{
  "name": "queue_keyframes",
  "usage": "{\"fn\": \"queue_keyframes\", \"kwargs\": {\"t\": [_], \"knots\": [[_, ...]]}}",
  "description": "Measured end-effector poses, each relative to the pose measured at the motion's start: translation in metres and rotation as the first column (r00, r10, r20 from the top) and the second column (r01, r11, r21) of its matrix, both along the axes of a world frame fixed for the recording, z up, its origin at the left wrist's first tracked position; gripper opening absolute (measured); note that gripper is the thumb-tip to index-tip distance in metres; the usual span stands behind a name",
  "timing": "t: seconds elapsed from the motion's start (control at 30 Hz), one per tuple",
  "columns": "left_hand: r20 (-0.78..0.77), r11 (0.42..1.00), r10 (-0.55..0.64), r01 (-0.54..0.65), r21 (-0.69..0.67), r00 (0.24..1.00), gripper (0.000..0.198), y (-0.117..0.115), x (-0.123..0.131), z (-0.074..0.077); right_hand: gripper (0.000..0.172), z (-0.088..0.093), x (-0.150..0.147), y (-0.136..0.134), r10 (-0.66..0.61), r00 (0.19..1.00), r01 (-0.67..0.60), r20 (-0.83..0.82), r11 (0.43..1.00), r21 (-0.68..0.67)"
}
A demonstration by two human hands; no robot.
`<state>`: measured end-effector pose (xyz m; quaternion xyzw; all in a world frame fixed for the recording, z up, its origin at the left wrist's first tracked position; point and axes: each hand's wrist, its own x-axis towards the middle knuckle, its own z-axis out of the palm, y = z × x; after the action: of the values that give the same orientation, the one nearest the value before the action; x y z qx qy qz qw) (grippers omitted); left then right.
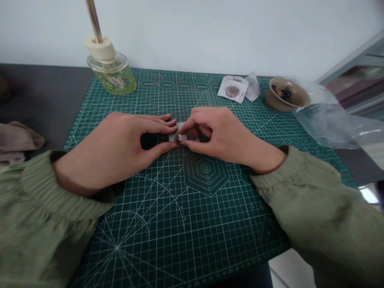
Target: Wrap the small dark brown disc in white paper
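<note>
Between both hands' fingers [168,129], crumpled white paper [175,138].

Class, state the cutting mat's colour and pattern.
The cutting mat is dark green with a white grid, best seen in the head view.

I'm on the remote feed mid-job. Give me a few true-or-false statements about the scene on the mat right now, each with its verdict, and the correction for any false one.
The left hand and right hand both pinch a small whitish piece above a green cutting mat. True.

The ceramic bowl stands at the left of the mat. False: it stands at the far right, with dark pieces in it.

A glass jar of yellow-green liquid stands at the mat's far left. True.

The clear plastic bag lies under the right hand. False: it lies to the right, beside the bowl, apart from both hands.

A stained paper square lies on the far side of the mat. True.
</note>
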<state>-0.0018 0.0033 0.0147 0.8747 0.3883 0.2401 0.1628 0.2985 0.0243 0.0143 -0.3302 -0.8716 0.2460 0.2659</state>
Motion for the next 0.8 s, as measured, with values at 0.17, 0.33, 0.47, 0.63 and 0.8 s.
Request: {"fn": "queue_keyframes", "kwargs": {"t": [0.17,0.33,0.47,0.63,0.8], "knots": [[0.009,1.000,-0.005,0.006,-0.015,1.000,0.034,0.001,0.000,-0.002,0.009,0.000,0.000,0.002,-0.029,1.000,0.029,-0.005,0.999,0.038],[0.006,1.000,-0.002,0.002,-0.005,1.000,0.036,0.000,0.001,-0.004,0.011,0.001,0.000,0.003,0.019,1.000,-0.019,0.003,1.000,-0.005],[0.010,1.000,-0.022,0.022,-0.002,1.000,0.037,0.000,-0.002,-0.004,0.007,0.002,0.000,0.004,-0.032,0.999,0.031,0.019,0.999,0.032],[0.002,0.997,-0.032,0.032,0.077,0.999,0.042,0.002,-0.005,-0.004,0.016,0.004,-0.004,-0.004,-0.043,0.988,0.030,-0.149,0.996,-0.084],[0.193,0.963,-0.032,-0.021,0.268,0.981,0.038,-0.008,0.009,0.007,0.034,0.006,-0.004,-0.008,-0.094,0.862,-0.097,-0.498,0.934,-0.345]]}}
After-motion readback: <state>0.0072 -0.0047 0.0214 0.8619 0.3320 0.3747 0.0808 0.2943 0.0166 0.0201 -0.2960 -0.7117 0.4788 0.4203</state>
